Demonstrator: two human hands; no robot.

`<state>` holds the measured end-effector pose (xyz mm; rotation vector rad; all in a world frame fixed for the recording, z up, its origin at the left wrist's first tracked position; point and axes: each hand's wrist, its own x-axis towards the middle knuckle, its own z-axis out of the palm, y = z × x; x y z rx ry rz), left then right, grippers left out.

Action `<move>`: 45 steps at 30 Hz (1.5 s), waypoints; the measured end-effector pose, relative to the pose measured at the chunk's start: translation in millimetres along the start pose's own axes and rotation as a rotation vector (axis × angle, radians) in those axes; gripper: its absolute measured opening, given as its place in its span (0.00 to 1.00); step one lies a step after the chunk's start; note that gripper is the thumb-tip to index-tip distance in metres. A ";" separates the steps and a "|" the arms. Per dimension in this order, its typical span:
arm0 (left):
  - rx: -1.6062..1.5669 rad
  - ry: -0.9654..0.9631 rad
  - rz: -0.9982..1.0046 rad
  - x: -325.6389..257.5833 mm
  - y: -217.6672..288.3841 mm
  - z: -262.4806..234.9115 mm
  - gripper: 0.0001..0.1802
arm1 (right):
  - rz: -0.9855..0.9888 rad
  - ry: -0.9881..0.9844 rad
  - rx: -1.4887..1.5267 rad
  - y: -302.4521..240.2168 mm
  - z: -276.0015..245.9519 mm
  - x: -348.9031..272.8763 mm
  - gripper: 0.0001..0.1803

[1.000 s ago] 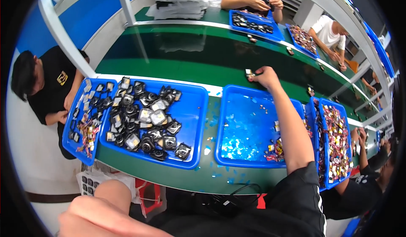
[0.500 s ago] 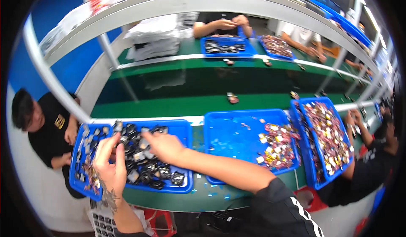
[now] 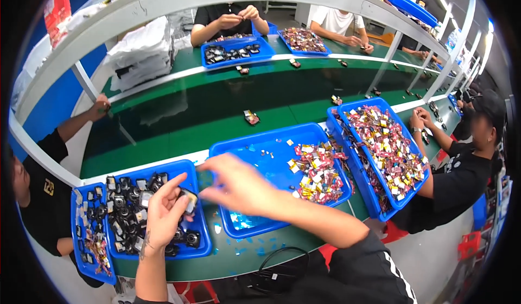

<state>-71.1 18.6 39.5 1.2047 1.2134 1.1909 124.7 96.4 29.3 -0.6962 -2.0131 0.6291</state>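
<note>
Fingers of my left hand keep a grip on a small black part above the blue tray on the bench; my right hand, blurred, reaches beside it, its grip unclear.

Small red-and-yellow packets heap in the blue bin (right end).

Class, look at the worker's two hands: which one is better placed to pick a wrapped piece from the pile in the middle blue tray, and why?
Probably the right. The right hand hovers at the near-left edge of the middle blue tray, empty as far as shows, nearer the pile of wrapped pieces. The left hand is over the tray of black parts, its grip already on one.
</note>
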 end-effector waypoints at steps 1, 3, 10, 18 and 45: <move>-0.115 0.010 -0.045 -1.8 -3.9 2.2 0.22 | 0.097 -0.007 -0.112 6.7 -21.3 -14.0 0.14; -0.245 -0.014 -0.132 2.8 -12.9 13.1 0.20 | 0.271 -0.140 -0.413 21.9 -71.4 -40.9 0.14; -0.500 -0.110 -0.227 37.3 -36.4 65.6 0.16 | 0.480 -0.322 -0.558 64.1 -105.7 -106.1 0.09; -0.401 -0.067 -0.160 15.1 -29.4 51.4 0.27 | 0.249 -0.152 -0.755 66.1 -89.3 -109.7 0.07; 0.548 -0.149 0.246 4.5 -46.8 43.0 0.18 | 0.430 -0.138 0.365 -1.8 -28.3 -66.5 0.06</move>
